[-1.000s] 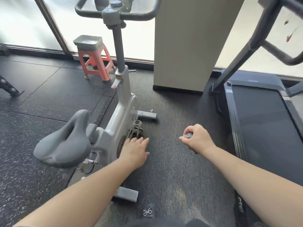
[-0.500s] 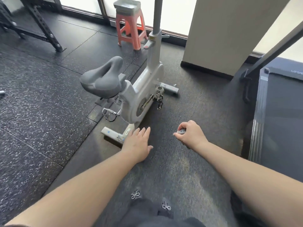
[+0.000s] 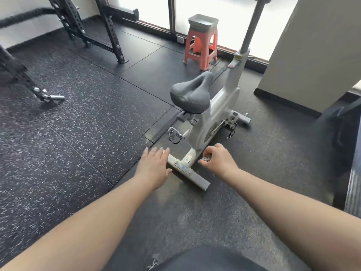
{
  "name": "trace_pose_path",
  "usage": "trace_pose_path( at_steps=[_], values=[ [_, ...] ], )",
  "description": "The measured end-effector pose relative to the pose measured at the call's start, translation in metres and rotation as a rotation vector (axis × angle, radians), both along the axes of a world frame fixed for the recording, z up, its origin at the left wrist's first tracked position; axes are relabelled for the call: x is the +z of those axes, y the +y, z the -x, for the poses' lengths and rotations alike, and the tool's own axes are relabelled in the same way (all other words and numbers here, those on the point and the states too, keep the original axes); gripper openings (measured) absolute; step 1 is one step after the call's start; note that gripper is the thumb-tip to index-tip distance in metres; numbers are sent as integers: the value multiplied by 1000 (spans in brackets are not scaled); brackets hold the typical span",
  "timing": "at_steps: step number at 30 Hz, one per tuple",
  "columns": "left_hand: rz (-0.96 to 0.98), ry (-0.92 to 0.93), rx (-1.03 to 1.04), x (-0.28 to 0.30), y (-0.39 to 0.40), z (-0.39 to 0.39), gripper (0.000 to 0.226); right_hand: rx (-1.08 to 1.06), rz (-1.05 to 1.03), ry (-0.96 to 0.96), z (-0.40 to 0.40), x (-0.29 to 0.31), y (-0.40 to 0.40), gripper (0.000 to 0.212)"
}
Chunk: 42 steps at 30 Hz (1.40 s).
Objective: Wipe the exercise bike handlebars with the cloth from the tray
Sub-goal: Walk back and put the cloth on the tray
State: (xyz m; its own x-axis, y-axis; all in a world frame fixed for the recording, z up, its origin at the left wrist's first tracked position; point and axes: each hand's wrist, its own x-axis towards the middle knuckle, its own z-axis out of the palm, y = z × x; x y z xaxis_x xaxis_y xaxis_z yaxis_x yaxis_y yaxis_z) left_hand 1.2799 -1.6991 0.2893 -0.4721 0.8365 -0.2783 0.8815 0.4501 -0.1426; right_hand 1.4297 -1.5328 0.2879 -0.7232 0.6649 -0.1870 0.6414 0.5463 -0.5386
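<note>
A white exercise bike [image 3: 207, 122] with a dark saddle [image 3: 192, 92] stands ahead of me; its grey post [image 3: 252, 26] runs out of the top of the frame, so the handlebars are hidden. My right hand [image 3: 220, 161] is closed around a small bunched grey cloth [image 3: 206, 157], hovering above the bike's rear foot bar [image 3: 188, 172]. My left hand [image 3: 154, 165] is flat with fingers spread, holding nothing, just left of that bar. A grey tray [image 3: 203, 21] sits on an orange stool [image 3: 201, 49] by the window, beyond the bike.
A black weight rack [image 3: 86, 30] stands at the back left, with another rack leg [image 3: 46, 97] at the left. A beige pillar [image 3: 312, 55] rises on the right, and a treadmill edge [image 3: 353, 192] shows at the far right. The floor is speckled black rubber.
The view has swung left and backed away, so the bike sits further off and the handlebars have left the frame. Both hands keep their shape, the right still closed on the cloth.
</note>
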Motion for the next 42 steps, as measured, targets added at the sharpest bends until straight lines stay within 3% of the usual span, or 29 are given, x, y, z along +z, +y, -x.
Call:
trace_pose_path(
  at_steps=[8,16,29,36,42],
  values=[
    [38,137,6,29,-94,126,73,52,-60,-19,124,8,-70,18],
    [-17,202,174,53,-95,255,73,82,-130,-21,226,26,-57,21],
    [-51,220,88,79,49,429,72,12,-79,12,405,36,66,19],
    [6,227,53,77,86,513,75,-51,-77,23,481,45,120,20],
    [-70,202,13,79,149,614,77,-157,-94,8,555,38,158,18]
  ],
)
